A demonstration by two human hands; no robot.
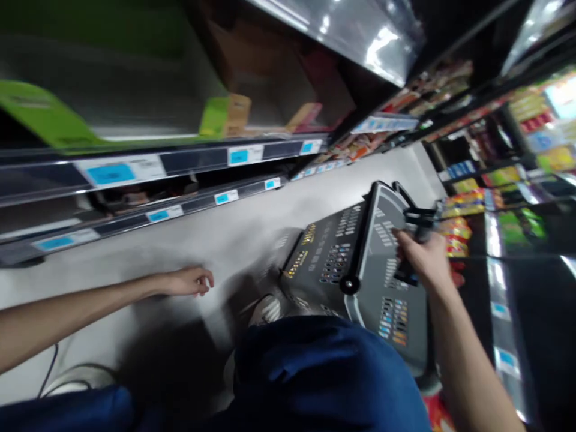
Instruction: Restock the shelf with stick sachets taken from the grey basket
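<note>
The view is tilted and blurred, looking down a shop aisle. My right hand is closed round the black handle of a grey shopping basket standing on the pale floor in front of my knees. My left hand hangs free over the floor near the lowest shelf, its fingers loosely curled and holding nothing. Blue trousers fill the bottom of the picture, with a pale shoe beside the basket.
Shelves with blue price tags run along the left, holding green and brown cartons. More shelves of bright packets line the right side. The pale floor of the aisle runs between them.
</note>
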